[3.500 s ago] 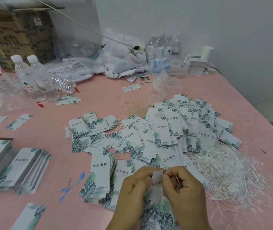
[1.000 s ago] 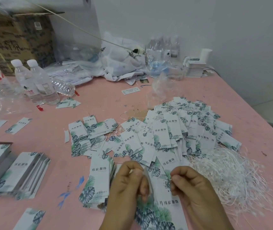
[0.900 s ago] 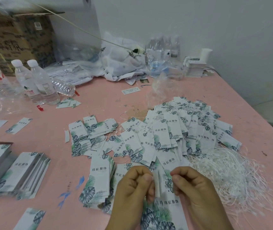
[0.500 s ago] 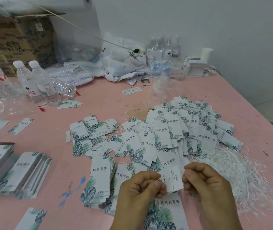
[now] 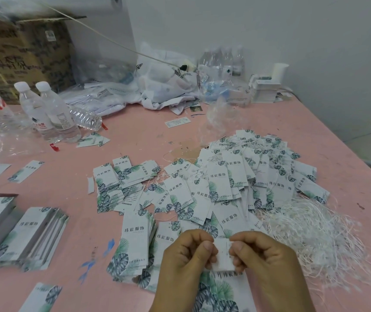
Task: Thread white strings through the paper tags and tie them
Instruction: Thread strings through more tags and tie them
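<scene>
I see my left hand (image 5: pixel 186 255) and right hand (image 5: pixel 263 257) pinching a small white paper tag (image 5: pixel 223 255), blank side up, fingers curled.

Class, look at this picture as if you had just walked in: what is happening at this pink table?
A person is working on paper tags. Both hands, the left hand and the right hand, pinch a small white tag between them, near the table's front edge. A loose heap of leaf-printed tags lies beyond, a tangle of white strings to the right, and neat tag stacks to the left. Whether a string is through the held tag cannot be told.
</scene>
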